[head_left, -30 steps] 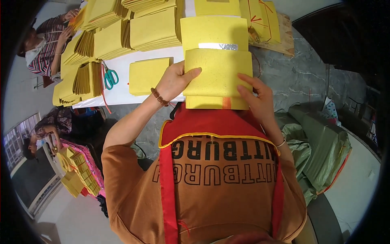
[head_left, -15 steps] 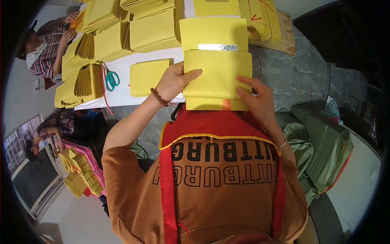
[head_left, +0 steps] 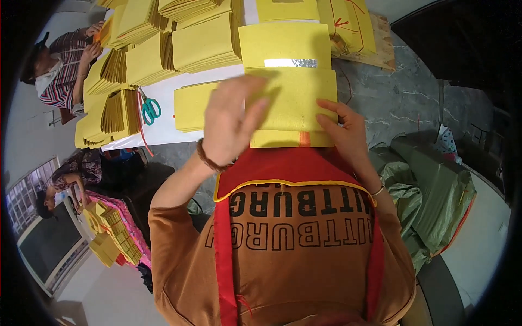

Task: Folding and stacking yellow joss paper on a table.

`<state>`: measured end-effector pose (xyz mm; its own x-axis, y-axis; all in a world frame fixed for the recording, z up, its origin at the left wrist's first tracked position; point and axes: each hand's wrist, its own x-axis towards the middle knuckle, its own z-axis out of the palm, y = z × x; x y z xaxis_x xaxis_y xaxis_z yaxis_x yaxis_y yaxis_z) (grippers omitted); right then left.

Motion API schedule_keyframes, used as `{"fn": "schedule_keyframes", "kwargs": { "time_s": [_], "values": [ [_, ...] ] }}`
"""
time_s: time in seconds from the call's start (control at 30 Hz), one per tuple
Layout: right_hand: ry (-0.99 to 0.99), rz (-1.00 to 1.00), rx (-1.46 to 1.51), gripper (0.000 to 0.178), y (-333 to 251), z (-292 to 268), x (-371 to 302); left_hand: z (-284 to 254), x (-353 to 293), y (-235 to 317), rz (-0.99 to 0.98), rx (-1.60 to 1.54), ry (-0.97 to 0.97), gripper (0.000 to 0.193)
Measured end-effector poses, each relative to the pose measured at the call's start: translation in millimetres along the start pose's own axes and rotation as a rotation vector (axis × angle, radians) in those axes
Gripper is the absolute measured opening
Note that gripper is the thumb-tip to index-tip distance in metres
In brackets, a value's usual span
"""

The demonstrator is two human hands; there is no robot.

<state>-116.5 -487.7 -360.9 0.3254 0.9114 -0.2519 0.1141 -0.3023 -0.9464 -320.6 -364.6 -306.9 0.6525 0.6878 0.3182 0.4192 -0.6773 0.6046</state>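
Directly before me lies a yellow paper sheet [head_left: 291,98], folded over at its lower edge. Below it shows a yellow layer with an orange patch [head_left: 304,139], and beyond it another yellow sheet [head_left: 285,41] bearing a silver foil strip [head_left: 291,63]. My left hand [head_left: 232,114], blurred, hovers by the sheet's left edge with thumb and fingers apart, holding nothing. At the right edge my right hand [head_left: 345,127] has its thumb and forefinger on the paper; its other fingers are partly hidden. A small yellow paper stack [head_left: 190,107] lies left of my left hand.
Stacks of folded yellow paper [head_left: 204,43] cover the white table [head_left: 157,87]. Green-handled scissors [head_left: 151,110] lie at its left. Tied yellow bundles [head_left: 353,27] rest on a wooden board at far right. Green-wrapped bales [head_left: 435,201] stand on the right. Two other people work at left.
My left hand has lifted off the sheet's left edge, moving slightly left and toward me, its fingers spreading. My right hand stays in place on the paper.
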Motion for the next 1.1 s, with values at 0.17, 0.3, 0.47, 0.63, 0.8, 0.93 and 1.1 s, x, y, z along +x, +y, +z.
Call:
{"fn": "schedule_keyframes", "kwargs": {
  "time_s": [0.17, 0.3, 0.47, 0.63, 0.8, 0.93, 1.1],
  "values": [
    [0.025, -0.061, -0.008, 0.029, 3, 0, -1, 42, 15, 25, 0.229, 0.168, -0.278, 0.049],
    [0.037, -0.110, -0.058, 0.029, 5, 0, -1, 61, 10, 11, 0.231, 0.251, -0.382, 0.055],
    [0.021, -0.101, -0.064, 0.028, 5, 0, -1, 70, 3, 3, 0.221, 0.244, -0.370, 0.062],
    [-0.024, -0.044, -0.102, 0.026, -6, -7, -3, 78, -2, -2, 0.204, 0.239, -0.370, 0.068],
    [0.076, -0.834, -0.609, 0.031, 4, -18, -11, 78, -3, -1, 0.181, 0.222, -0.383, 0.068],
    [-0.137, -0.795, -0.704, 0.032, 18, -11, -18, 76, -5, -5, 0.198, 0.216, -0.350, 0.062],
    [-0.106, -0.865, -0.546, 0.030, 46, -7, -16, 71, -11, -9, 0.234, 0.064, -0.299, 0.051]
  ]
}}
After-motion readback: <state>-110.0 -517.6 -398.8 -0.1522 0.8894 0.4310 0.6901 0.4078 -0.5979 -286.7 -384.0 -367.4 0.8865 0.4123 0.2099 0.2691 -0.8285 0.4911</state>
